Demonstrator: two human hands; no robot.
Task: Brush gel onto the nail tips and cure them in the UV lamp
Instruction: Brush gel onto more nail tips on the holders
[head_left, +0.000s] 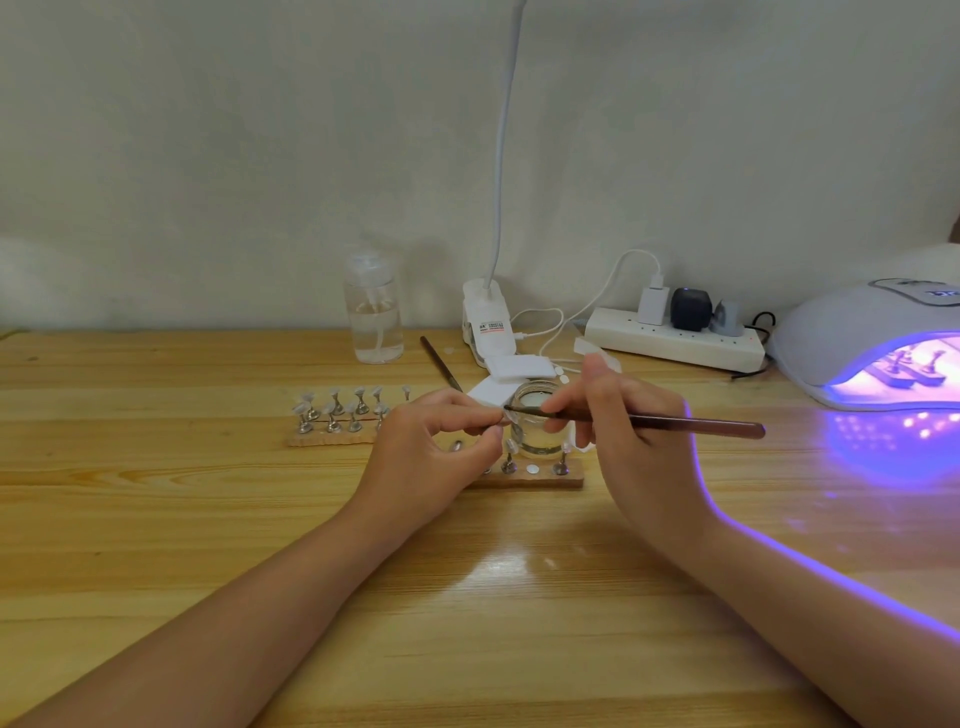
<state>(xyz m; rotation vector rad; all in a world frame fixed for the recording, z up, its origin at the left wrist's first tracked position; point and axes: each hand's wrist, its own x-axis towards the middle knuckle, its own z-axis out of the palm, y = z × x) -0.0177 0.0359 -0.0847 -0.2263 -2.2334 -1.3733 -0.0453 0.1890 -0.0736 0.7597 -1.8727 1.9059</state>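
Observation:
My left hand (441, 447) pinches a small nail tip on its stand (493, 422) just above the table. My right hand (618, 421) grips a brown brush (691, 425), and the brush's tip touches that nail tip. Right behind the hands stands a small glass jar (537, 423). A wooden holder (535, 475) with a few nail-tip stands lies under the hands. A second wooden holder (332, 431), to the left, carries several tips on metal stands. At the right edge the white UV lamp (852, 332) glows purple, with stands visible inside it.
A clear pump bottle (374, 312) stands at the back, beside a clip-on desk lamp (488, 322). White pads (519, 369) and another brush (441, 364) lie behind the jar. A power strip (675, 343) with plugs and cables runs along the wall.

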